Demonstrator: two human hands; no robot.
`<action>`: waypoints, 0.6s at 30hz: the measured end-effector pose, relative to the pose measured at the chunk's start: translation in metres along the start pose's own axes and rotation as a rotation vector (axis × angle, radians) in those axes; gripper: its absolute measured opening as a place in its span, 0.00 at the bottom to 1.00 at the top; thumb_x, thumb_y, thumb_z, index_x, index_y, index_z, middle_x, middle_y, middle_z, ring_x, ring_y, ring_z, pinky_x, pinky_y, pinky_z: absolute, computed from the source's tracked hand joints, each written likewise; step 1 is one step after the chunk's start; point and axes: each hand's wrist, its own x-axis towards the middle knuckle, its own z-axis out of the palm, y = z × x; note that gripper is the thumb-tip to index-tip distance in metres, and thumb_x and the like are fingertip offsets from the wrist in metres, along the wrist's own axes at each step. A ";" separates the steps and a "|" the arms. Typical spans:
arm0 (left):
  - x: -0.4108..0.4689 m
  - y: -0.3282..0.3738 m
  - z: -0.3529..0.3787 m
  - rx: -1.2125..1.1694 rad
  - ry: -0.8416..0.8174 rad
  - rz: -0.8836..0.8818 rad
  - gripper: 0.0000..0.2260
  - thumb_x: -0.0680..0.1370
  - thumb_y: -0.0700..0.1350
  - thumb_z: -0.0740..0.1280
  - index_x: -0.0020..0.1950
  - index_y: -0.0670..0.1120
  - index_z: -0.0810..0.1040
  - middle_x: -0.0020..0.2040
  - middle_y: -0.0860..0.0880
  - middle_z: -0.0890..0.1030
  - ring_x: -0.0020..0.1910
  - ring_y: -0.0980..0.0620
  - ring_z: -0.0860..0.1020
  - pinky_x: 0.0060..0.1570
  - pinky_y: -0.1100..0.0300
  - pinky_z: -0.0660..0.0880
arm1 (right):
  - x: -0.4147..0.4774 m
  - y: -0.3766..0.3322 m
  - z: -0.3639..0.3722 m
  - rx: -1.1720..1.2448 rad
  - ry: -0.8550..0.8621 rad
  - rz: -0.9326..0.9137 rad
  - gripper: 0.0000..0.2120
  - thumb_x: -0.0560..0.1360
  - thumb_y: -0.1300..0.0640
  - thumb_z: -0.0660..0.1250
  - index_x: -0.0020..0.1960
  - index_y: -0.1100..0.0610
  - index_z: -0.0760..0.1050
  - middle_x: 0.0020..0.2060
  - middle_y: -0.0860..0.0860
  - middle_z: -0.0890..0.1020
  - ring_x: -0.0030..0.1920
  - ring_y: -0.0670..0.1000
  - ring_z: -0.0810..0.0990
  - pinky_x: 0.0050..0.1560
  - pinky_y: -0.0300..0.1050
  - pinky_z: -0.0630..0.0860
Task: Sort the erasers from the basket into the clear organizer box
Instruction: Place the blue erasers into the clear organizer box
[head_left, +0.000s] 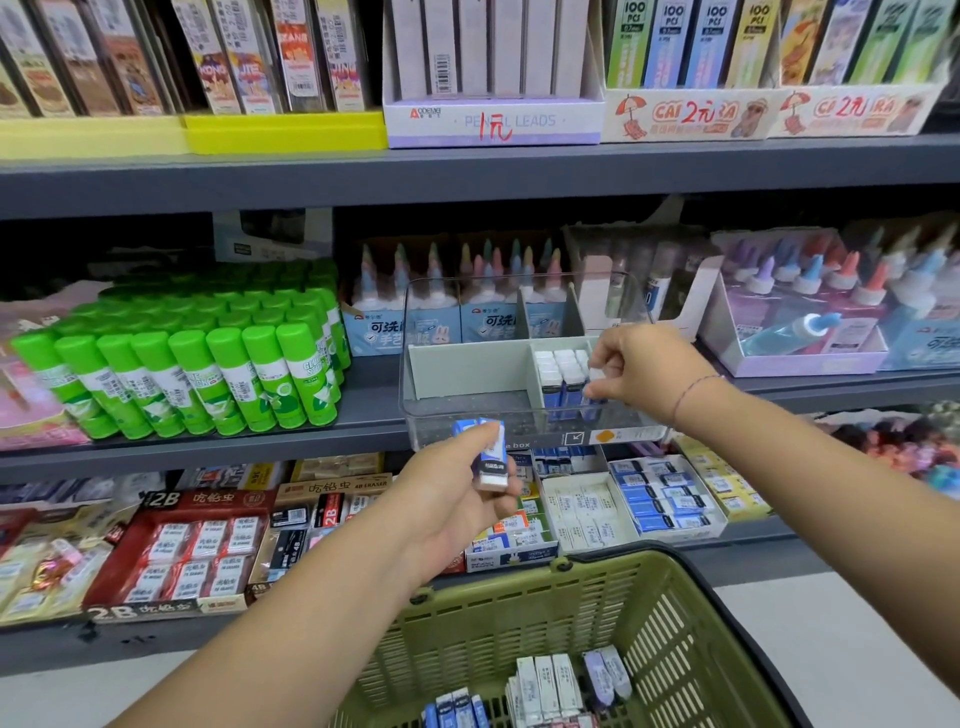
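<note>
Erasers (563, 374): upright in organizer box (467, 415), right compartment.
Right hand (644, 369) grip: pinching one at row's edge.
Left hand (457, 499) grip: clasping spares (491, 457).
Risk: tight slot, neighbours toppling.

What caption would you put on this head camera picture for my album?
Right hand pinches an eraser in the box; left hand holds spare erasers; basket waits below.
</note>
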 end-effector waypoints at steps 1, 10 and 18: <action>0.000 0.000 0.000 -0.006 -0.004 0.002 0.08 0.81 0.44 0.62 0.48 0.40 0.72 0.34 0.42 0.75 0.27 0.50 0.74 0.22 0.62 0.72 | 0.001 -0.001 0.003 -0.027 -0.002 -0.006 0.12 0.68 0.53 0.76 0.46 0.54 0.75 0.34 0.47 0.75 0.38 0.48 0.73 0.44 0.42 0.73; 0.003 -0.002 -0.004 0.010 -0.012 0.047 0.09 0.76 0.40 0.68 0.53 0.36 0.76 0.35 0.41 0.83 0.33 0.47 0.83 0.31 0.58 0.80 | -0.003 0.006 0.007 0.158 -0.001 0.015 0.09 0.69 0.53 0.75 0.38 0.53 0.75 0.30 0.47 0.78 0.33 0.47 0.75 0.38 0.40 0.71; 0.001 0.000 -0.003 -0.037 0.010 0.094 0.08 0.77 0.43 0.67 0.52 0.39 0.78 0.44 0.41 0.85 0.37 0.47 0.85 0.29 0.62 0.79 | -0.018 -0.041 -0.008 0.500 -0.052 -0.094 0.12 0.72 0.46 0.69 0.42 0.55 0.80 0.34 0.47 0.81 0.33 0.40 0.75 0.39 0.34 0.72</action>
